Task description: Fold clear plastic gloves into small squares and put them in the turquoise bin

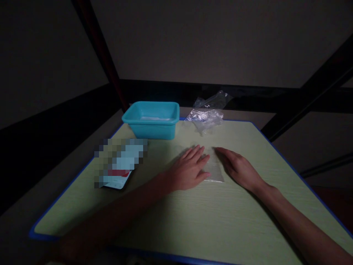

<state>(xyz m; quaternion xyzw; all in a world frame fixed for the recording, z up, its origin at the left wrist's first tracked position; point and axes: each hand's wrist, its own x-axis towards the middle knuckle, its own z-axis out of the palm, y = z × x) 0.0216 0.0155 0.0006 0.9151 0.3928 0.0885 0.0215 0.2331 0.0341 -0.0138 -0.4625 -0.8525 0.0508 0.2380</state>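
Observation:
A thin, clear plastic bag lies flat on the light-green table. My left hand rests palm down over its left part, fingers stretched out and spread, hiding much of the bag. At the bag's right edge is my right hand, turned on its side with the fingers extended toward the bag's upper corner. Nothing shows in the grasp of this hand, though its fingertips partly hide that corner.
A blue plastic basket stands at the table's back left. Crumpled clear plastic lies at the back edge. A lit phone, partly pixelated, is on the left. Blue edging borders the table; a wall stands behind.

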